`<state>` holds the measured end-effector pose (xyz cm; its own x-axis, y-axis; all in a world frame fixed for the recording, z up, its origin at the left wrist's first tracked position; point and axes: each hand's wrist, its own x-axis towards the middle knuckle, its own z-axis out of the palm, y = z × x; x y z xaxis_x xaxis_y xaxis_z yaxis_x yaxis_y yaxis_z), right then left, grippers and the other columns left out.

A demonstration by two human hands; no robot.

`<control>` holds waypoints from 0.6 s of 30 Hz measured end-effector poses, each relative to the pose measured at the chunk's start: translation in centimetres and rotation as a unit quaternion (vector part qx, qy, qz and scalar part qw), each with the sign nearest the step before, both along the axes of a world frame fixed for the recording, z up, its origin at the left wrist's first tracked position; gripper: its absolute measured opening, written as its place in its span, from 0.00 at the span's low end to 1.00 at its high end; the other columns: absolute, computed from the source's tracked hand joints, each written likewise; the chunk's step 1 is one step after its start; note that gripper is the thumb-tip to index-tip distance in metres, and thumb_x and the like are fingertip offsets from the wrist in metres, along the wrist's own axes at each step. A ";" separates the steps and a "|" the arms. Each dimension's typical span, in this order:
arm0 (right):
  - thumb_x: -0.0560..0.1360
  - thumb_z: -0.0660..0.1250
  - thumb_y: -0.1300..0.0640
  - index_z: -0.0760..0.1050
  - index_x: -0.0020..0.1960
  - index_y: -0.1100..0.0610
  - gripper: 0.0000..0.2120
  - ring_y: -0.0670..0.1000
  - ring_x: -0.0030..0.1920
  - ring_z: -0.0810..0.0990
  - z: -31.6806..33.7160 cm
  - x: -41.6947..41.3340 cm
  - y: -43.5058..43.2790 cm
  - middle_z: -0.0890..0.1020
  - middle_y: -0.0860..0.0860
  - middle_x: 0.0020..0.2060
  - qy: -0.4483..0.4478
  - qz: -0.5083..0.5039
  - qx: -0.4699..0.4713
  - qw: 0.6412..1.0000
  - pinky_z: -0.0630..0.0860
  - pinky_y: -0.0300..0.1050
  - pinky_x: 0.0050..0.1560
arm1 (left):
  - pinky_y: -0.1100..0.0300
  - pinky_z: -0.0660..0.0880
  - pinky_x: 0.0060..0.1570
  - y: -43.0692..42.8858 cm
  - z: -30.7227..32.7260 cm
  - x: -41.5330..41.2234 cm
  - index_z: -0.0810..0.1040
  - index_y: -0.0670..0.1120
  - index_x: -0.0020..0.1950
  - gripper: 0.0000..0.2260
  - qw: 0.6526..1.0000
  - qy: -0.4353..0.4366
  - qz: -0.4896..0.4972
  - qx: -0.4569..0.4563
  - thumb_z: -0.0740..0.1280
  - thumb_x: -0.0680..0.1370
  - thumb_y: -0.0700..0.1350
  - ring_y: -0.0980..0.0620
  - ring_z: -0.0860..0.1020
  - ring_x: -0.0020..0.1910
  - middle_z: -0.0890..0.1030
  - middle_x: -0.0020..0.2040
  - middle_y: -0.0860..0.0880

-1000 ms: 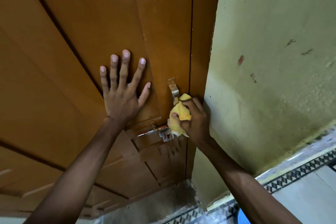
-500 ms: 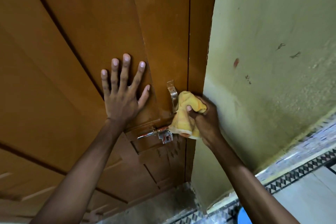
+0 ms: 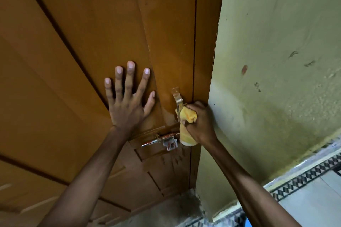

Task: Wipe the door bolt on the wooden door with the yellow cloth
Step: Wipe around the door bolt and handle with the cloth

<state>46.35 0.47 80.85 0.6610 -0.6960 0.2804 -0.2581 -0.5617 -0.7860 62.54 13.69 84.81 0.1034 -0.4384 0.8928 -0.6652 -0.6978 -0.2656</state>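
yellow cloth (image 3: 186, 116), brown door (image 3: 92, 42), green wall (image 3: 276, 61)

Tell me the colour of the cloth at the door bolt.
The cloth is yellow with faint orange streaks; head view.

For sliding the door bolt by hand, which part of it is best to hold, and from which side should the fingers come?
Probably the thin free end of the door bolt, which sticks out left of its bracket. Come from below left with a pinch: the right end is covered by the yellow cloth in the right hand, and the left hand lies flat above.
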 end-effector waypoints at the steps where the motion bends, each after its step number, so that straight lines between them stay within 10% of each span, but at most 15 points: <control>1: 0.66 0.76 0.66 0.80 0.58 0.60 0.21 0.56 0.53 0.78 -0.3 0.0 -0.1 0.79 0.55 0.53 0.013 0.004 -0.015 1.000 0.72 0.41 0.50 | 0.45 0.43 0.76 0.0 0.0 0.0 0.57 0.54 0.78 0.30 1.000 -0.001 -0.001 0.000 0.60 0.79 0.62 0.47 0.42 0.79 0.42 0.80 0.48; 11: 0.75 0.69 0.64 0.78 0.61 0.57 0.15 0.50 0.52 0.79 4.8 -0.4 -2.0 0.81 0.50 0.51 0.007 0.073 0.280 0.957 0.75 0.41 0.48 | 0.44 0.46 0.75 -0.1 -0.2 0.2 0.57 0.54 0.79 0.31 1.000 -0.015 0.004 0.001 0.59 0.78 0.62 0.46 0.43 0.79 0.43 0.80 0.47; 18: 0.68 0.77 0.59 0.78 0.61 0.55 0.22 0.48 0.53 0.77 1.8 0.6 -0.8 0.80 0.46 0.53 -0.007 -0.006 0.174 0.985 0.73 0.42 0.55 | 0.44 0.45 0.75 0.0 -0.1 0.2 0.57 0.54 0.78 0.31 1.000 -0.015 -0.003 -0.001 0.60 0.78 0.62 0.46 0.43 0.79 0.43 0.80 0.47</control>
<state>46.91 -0.29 82.68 0.6504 -0.7588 0.0333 -0.2505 -0.2557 -0.9337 62.78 13.70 84.67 0.0730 -0.4371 0.8964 -0.6611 -0.6942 -0.2847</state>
